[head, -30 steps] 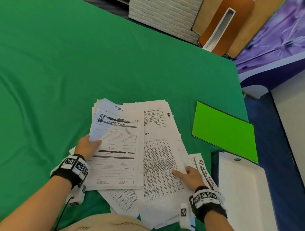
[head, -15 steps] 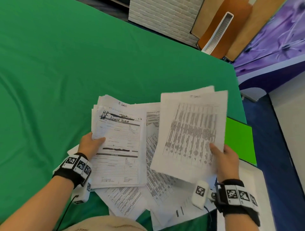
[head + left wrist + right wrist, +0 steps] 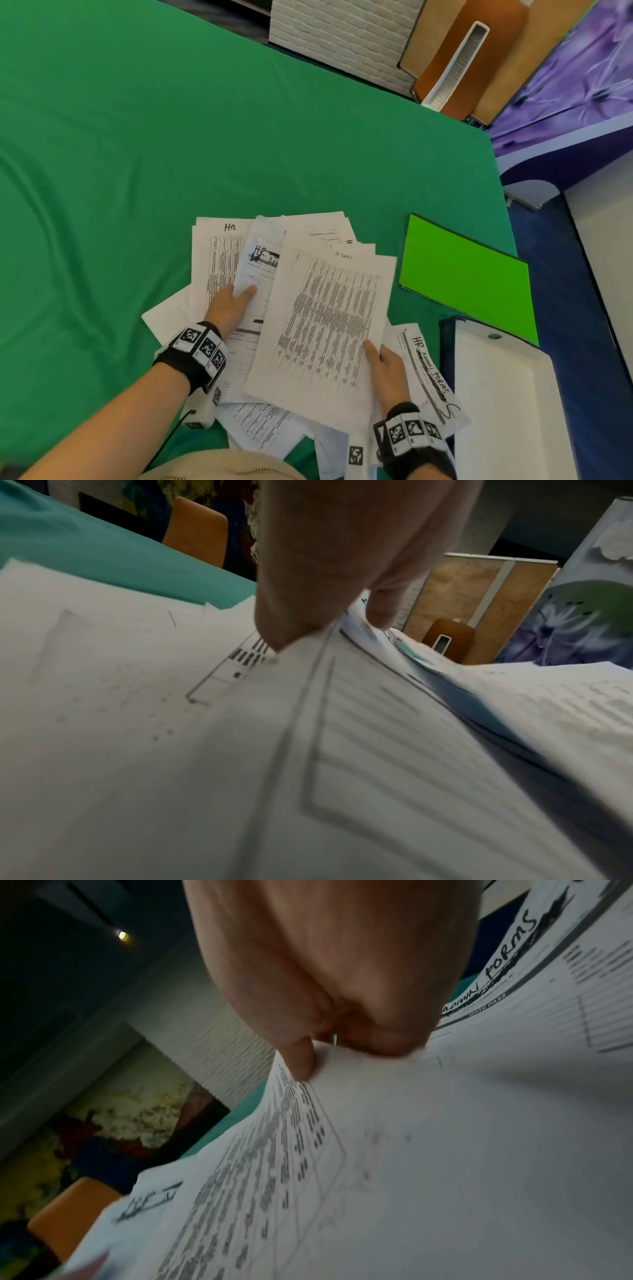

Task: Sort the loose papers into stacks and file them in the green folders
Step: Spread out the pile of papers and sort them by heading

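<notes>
Head view: right hand [image 3: 385, 368], pinching the log sheet [image 3: 329, 325], has lowered it midpile; left hand [image 3: 230, 305] still grips forms [image 3: 255, 274]; sorting continues.

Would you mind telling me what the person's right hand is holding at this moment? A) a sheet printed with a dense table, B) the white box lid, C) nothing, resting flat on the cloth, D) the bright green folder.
A: the right hand pinches the lower edge of the table-printed sheet, thumb on top, lifted above the pile.
</notes>
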Available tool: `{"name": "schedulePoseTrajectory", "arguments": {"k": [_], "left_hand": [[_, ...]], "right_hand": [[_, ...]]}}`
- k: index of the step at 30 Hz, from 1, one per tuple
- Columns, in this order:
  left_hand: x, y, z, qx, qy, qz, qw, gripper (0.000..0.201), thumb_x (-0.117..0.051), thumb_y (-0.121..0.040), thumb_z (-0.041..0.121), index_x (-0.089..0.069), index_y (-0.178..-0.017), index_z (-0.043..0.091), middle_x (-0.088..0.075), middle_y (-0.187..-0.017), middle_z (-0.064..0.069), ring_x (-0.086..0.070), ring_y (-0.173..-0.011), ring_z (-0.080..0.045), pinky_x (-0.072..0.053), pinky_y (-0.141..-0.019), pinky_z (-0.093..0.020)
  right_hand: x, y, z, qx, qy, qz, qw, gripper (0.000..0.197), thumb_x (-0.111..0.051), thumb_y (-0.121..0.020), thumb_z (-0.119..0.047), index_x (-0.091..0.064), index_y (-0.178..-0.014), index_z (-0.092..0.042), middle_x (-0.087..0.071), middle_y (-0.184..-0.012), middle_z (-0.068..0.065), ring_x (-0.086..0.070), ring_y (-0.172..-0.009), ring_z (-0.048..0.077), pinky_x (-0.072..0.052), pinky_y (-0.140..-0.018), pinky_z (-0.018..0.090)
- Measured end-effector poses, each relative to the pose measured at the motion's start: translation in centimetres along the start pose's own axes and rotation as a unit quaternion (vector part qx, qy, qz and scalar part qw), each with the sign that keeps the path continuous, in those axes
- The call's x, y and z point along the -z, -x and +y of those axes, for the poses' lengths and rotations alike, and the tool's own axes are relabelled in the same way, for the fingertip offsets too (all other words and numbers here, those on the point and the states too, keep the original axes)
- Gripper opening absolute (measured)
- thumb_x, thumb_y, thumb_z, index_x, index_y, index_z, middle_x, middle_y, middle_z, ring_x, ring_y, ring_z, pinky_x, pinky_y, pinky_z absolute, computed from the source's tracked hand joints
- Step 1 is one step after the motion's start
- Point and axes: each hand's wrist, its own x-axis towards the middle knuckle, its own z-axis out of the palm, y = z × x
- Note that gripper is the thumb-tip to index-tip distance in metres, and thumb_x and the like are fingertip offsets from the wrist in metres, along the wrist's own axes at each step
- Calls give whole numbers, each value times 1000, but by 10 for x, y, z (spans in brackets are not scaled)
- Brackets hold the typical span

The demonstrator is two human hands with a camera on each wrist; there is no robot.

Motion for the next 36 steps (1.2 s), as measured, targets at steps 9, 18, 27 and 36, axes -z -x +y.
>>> {"name": "schedulePoseTrajectory", "arguments": {"k": [9, 18, 27, 36], "left_hand": [[-6, 1, -6, -10, -92, 18, 996, 33, -75, -83, 15, -64, -114, 11, -69, -113, -8, -65, -104, -27, -53, -93, -42], [-6, -4, -10, -8, -70, 17, 997, 42, -77, -80, 35, -65, -112, 12, -70, -109, -4, -66, -98, -24, -54, -90, -41], [-18, 11, 2, -23, -89, -81, 992, 45, -83, -74, 15, -59, -112, 14, -67, -113, -5, -63, -102, -25, -53, -91, -43], [-4, 54, 79, -138, -35, -312, 940, 40, -72, -82, 5, -59, -115, 23, -73, -109, 2, -71, -97, -15, -55, -86, -35]], "right_hand": [[10, -6, -3, 13, 88, 121, 989, 43, -35, -105, -31, -56, -131, -5, -58, -131, 13, -52, -123, 31, -36, -108, 39], [30, -17, 2, -36, 129, 103, 986, 46, -30, -106, -28, -44, -140, -1, -45, -145, 18, -42, -133, 33, -28, -112, 39], [-10, -14, -18, -39, 44, -136, 989, 38, -52, -97, -36, -47, -131, -20, -58, -130, -4, -60, -108, 10, -49, -90, 27], [6, -11, -27, -74, -221, -125, 965, 65, -68, -79, -46, -53, -132, -11, -69, -117, 12, -67, -107, 29, -56, -88, 44]]}}
